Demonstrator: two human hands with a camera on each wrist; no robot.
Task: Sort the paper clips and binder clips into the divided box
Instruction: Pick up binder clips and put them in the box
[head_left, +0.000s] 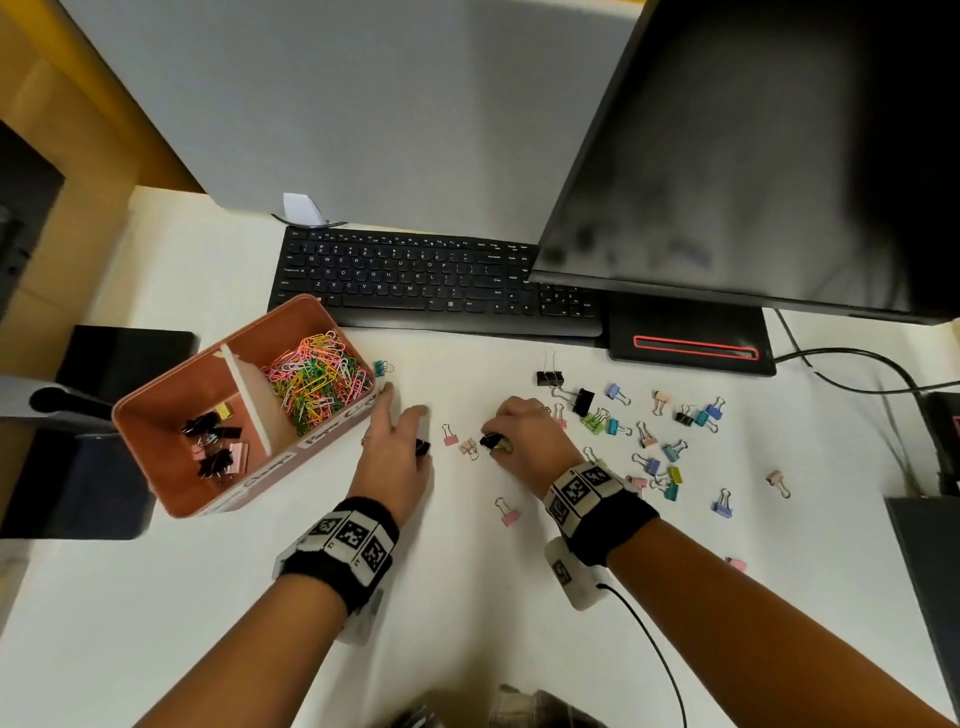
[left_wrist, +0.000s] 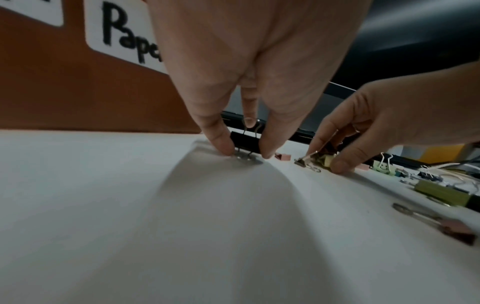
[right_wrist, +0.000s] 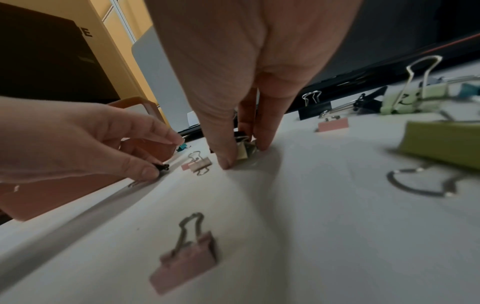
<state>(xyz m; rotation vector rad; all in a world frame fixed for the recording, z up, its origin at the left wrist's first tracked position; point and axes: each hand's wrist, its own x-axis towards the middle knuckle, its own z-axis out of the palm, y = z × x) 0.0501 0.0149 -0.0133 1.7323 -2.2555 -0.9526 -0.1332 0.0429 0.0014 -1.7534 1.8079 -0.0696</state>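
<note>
Left hand (left_wrist: 249, 67) pinches a black binder clip (left_wrist: 245, 142) on the tabletop (left_wrist: 130, 205); right hand (head_left: 524, 431), at its 3 o'clock, pinches a yellow binder clip (right_wrist: 242, 152) with a black one; either could slip from fingertips.

Under my fingers, the black binder clip (left_wrist: 245, 142) looks matt-painted with shiny wire handles, on a smooth matt white table (head_left: 467, 597).

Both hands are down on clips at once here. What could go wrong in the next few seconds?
1. The right hand pinches a black clip and a yellow clip together; one may slip out on lifting.
2. The left hand grips the black binder clip by fingertips only, so it might drop before reaching the divided box.
3. The paper clips fill the nearer compartment, so a hasty drop could land there.
</note>
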